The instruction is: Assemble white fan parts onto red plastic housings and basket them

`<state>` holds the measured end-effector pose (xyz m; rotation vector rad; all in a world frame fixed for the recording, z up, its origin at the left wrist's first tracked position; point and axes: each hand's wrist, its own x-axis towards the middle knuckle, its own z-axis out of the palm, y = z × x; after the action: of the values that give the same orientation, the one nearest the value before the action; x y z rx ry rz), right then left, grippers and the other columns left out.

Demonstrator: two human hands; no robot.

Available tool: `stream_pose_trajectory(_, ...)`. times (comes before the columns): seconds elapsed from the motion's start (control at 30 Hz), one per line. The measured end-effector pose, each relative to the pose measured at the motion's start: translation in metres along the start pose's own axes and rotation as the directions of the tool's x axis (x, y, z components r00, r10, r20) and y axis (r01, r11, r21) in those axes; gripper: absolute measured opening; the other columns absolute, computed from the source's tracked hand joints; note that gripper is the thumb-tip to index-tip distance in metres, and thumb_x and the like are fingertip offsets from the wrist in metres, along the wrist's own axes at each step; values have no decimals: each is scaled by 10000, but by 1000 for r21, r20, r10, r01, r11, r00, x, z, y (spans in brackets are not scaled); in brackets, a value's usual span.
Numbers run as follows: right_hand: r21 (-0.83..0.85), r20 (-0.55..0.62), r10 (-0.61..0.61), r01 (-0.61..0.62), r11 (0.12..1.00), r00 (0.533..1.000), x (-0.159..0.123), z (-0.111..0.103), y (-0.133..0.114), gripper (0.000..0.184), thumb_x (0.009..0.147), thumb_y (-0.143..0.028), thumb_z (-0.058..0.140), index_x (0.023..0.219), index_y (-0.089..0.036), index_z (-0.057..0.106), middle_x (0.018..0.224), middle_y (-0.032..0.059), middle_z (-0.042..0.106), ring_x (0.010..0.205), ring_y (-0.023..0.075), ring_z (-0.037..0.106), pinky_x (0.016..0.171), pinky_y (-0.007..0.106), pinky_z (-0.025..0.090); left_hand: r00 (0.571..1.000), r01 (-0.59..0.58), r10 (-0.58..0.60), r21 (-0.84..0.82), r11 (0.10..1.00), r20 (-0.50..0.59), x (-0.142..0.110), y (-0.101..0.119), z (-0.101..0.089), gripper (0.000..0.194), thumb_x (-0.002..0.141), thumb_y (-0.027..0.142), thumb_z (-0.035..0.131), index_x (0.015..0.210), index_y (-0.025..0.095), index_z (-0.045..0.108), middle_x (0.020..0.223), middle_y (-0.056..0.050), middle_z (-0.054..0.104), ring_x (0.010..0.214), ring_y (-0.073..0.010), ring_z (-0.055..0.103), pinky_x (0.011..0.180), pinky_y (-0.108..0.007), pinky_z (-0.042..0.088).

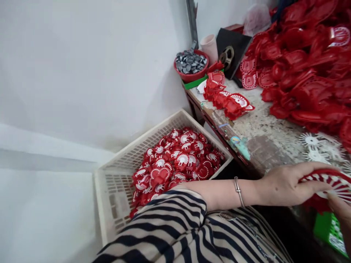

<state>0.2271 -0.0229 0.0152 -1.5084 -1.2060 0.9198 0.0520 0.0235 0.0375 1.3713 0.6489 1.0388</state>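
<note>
My left hand [287,184] is closed on a red plastic piece [315,202] at the right edge of the view, thumb on its front. A white fan-shaped insert [340,187] with thin spokes and round tips lies on the piece. Only part of my right hand [341,213] shows; a digit presses the insert's lower edge, and its other fingers are out of view. Just beyond the hands, several loose white spoked inserts [314,140] lie on the worn table [265,146]. Below the piece is a green box [325,226] with white parts in it.
A cream plastic crate [117,164] of red and white pieces stands left of the table. A large heap of red pieces [307,76] covers the back right. At the far corner are a red bowl [189,77] of grey metal discs, a pink cup [209,47] and a row of finished-looking pieces [231,104].
</note>
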Motion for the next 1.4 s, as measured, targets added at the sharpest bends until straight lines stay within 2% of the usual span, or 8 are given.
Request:
stream_pose_trajectory(0.2,168,-20,181,-175,970,983,-13,37,-43,482,687,-492,787,1112,-305,659,1093,5,701,978,209,659,864,309,565,995,36,-37,-13,999,-88,-7,4,-8,378,873,224,580,1247,167,597,1224,-83,672,1123,-199,636,1037,-343,490)
stream_pose_trajectory(0.47,-8,58,30,-29,1000,998,-1,24,-49,468,827,-574,616,1129,-218,647,1067,69,703,886,195,666,841,349,562,984,99,-102,-32,995,-143,4,2,-26,325,887,291,554,1197,203,596,1146,-59,691,1037,-196,655,962,-347,515)
stream_pose_trajectory(0.53,-267,2,-26,25,963,1000,18,12,-51,494,883,-590,497,1159,-202,629,1109,88,688,875,199,665,803,358,565,960,118,-107,28,993,-259,13,-2,-45,350,877,333,557,1199,202,600,1173,-74,685,1041,-215,655,940,-359,524)
stream_pose_trajectory(0.63,-641,-79,-87,16,767,993,69,-9,-55,453,944,-465,392,1195,-160,613,1195,128,649,1044,233,628,901,391,521,933,160,-43,306,938,-357,33,-11,-82,352,840,324,569,1147,168,644,1197,-96,683,1107,-235,632,1010,-382,482)
stream_pose_trajectory(0.77,-770,-216,-75,-123,626,974,147,-31,-56,479,882,-356,521,1254,-57,558,1355,235,522,1324,354,416,1099,515,319,931,202,33,588,784,-364,59,-23,-120,353,827,287,518,1117,151,666,1136,-104,713,1072,-238,653,994,-401,493)
stream_pose_trajectory(0.87,-815,-283,-13,-233,530,959,181,-39,-50,698,788,-456,665,1328,-53,485,1359,258,505,1309,431,396,1042,577,343,926,217,68,671,709,-371,71,-30,-133,347,786,264,539,1067,128,692,1079,-149,717,1050,-290,648,1009,-481,462)
stream_pose_trajectory(1.17,-906,-267,-17,-245,345,963,187,-58,-38,514,870,-497,535,1210,-113,559,1145,193,631,1058,320,589,871,408,446,923,174,214,844,507,-318,69,-40,-135,333,796,275,548,1051,134,709,1128,-190,659,1090,-337,570,1011,-519,411)
stream_pose_trajectory(1.4,-923,-266,-130,-213,321,955,172,-54,-38,394,884,-309,440,1120,-47,615,1197,243,608,1188,372,507,1008,476,334,858,-58,486,907,417,-169,58,-14,-97,268,897,271,498,1034,169,705,1104,-135,687,1064,-265,611,1009,-449,436)
